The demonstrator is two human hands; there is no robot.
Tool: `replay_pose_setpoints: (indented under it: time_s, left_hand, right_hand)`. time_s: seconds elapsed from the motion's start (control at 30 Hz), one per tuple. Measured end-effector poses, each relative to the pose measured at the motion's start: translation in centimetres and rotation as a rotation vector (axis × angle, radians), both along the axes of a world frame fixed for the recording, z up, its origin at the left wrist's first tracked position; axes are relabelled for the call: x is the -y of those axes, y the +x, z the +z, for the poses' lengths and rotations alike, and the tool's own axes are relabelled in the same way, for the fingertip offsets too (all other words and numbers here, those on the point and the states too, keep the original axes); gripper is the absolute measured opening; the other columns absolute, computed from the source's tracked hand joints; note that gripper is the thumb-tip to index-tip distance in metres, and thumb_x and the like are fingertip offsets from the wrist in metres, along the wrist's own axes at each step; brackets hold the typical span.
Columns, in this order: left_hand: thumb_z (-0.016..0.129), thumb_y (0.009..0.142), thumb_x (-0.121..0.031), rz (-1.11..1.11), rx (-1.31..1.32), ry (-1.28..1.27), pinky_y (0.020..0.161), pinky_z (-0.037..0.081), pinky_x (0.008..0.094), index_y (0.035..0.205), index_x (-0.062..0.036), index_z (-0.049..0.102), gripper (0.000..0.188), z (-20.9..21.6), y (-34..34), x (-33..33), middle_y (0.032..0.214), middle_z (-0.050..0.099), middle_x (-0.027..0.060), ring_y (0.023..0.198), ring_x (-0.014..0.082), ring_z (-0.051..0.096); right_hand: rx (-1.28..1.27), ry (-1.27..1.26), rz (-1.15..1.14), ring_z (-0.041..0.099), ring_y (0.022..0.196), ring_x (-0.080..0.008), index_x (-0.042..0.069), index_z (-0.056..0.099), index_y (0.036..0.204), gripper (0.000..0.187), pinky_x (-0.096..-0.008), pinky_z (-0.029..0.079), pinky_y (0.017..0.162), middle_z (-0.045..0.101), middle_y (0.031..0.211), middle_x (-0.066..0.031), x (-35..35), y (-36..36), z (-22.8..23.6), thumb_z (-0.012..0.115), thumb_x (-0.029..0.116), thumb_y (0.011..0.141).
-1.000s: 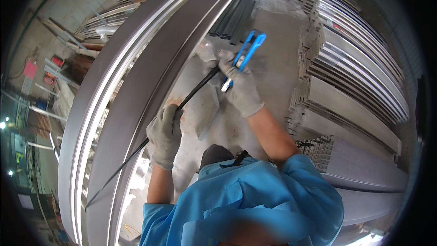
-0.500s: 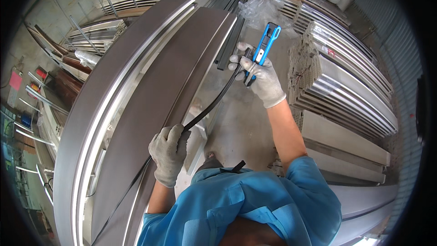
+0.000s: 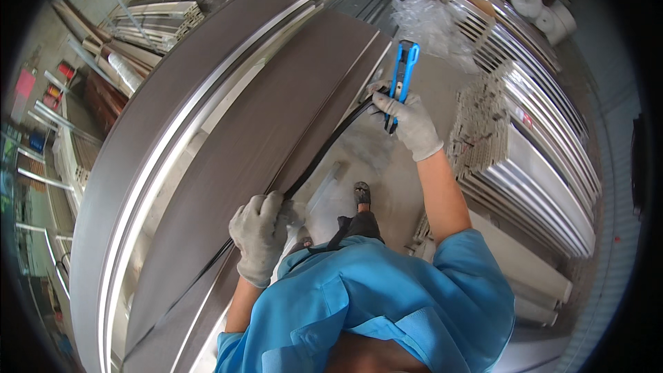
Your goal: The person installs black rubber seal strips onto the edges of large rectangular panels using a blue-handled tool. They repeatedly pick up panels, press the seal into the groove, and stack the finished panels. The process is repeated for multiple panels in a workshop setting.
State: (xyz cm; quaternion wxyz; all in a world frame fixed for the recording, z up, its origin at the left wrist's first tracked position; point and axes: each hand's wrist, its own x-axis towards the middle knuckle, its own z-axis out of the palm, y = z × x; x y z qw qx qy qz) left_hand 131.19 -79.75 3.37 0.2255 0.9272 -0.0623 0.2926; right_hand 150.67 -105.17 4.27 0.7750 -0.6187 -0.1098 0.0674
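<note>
My gloved left hand (image 3: 258, 238) is closed round a long black flexible strip (image 3: 321, 154) beside the near brown panel (image 3: 255, 107). From that hand the strip's tail runs down across the panel to the lower left. At its other end, my gloved right hand (image 3: 412, 122) grips the strip, higher up and to the right. The same hand also clasps a blue-handled hand tool (image 3: 402, 72), its two blue arms pointing up. The tool's lower end is partly hidden by my fingers, so its exact kind is unclear. Between my hands the strip curves over the panel's edge.
A second long brown panel (image 3: 173, 90) lies parallel on the left. Stacked pale profiles (image 3: 545, 166) rise on the right, near crumpled clear plastic (image 3: 435, 24) and white rolls (image 3: 528, 0). My foot (image 3: 362, 193) stands on the concrete floor between panel and stack.
The view has shifted, and a foot now shows on the floor. In my right hand the blue tool has turned more upright, its two arms more clearly apart. Both hands still hold the strip.
</note>
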Motion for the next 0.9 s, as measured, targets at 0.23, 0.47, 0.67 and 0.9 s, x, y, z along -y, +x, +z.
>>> replay_pose_setpoints:
  time_s: [0.23, 0.47, 0.67, 0.9]
  left_hand:
    - [0.072, 0.085, -0.020, 0.108, -0.144, -0.085, 0.067, 0.049, 0.0426, 0.090, -0.0113, 0.069, 0.010, -0.9, 12.9, 10.2, 0.085, 0.062, 0.0096, 0.077, 0.0301, 0.063]
    - [0.069, 0.085, -0.020, 0.250, -0.148, 0.130, 0.079, 0.044, 0.0430, 0.089, -0.0131, 0.070, 0.008, -2.6, 25.5, 15.9, 0.081, 0.061, 0.0069, 0.087, 0.0282, 0.060]
    - [0.070, 0.085, -0.022, 0.370, -0.213, 0.250, 0.078, 0.045, 0.0428, 0.087, -0.0138, 0.070, 0.009, -3.9, 28.3, 15.7, 0.084, 0.066, 0.0066, 0.087, 0.0278, 0.062]
    - [0.068, 0.088, -0.025, 0.393, -0.243, 0.347, 0.074, 0.046, 0.0425, 0.083, -0.0125, 0.066, 0.014, -3.8, 29.2, 15.5, 0.076, 0.064, 0.0046, 0.080, 0.0255, 0.062]
  right_hand:
    - [-0.059, -0.043, -0.069, 0.066, 0.071, -0.0098, 0.002, 0.069, 0.113, 0.026, -0.0224, 0.055, 0.062, 0.067, 0.088, 0.0002, 8.4, 15.9, -1.0, 0.073, 0.017, 0.092]
    - [-0.132, 0.003, -0.036, 0.067, 0.071, -0.0126, 0.002, 0.068, 0.109, 0.019, -0.0241, 0.059, 0.063, 0.067, 0.089, -0.0057, 11.3, 29.6, -5.1, 0.070, 0.010, 0.092]
    - [-0.254, 0.035, 0.035, 0.068, 0.072, -0.0136, 0.003, 0.069, 0.107, 0.017, -0.0245, 0.061, 0.063, 0.067, 0.091, -0.0046, 9.6, 33.5, -8.3, 0.071, 0.007, 0.091]
    - [-0.343, 0.099, -0.011, 0.068, 0.072, -0.0142, 0.003, 0.069, 0.102, 0.013, -0.0252, 0.062, 0.064, 0.068, 0.089, -0.0052, 8.1, 34.5, -9.8, 0.072, 0.008, 0.090]
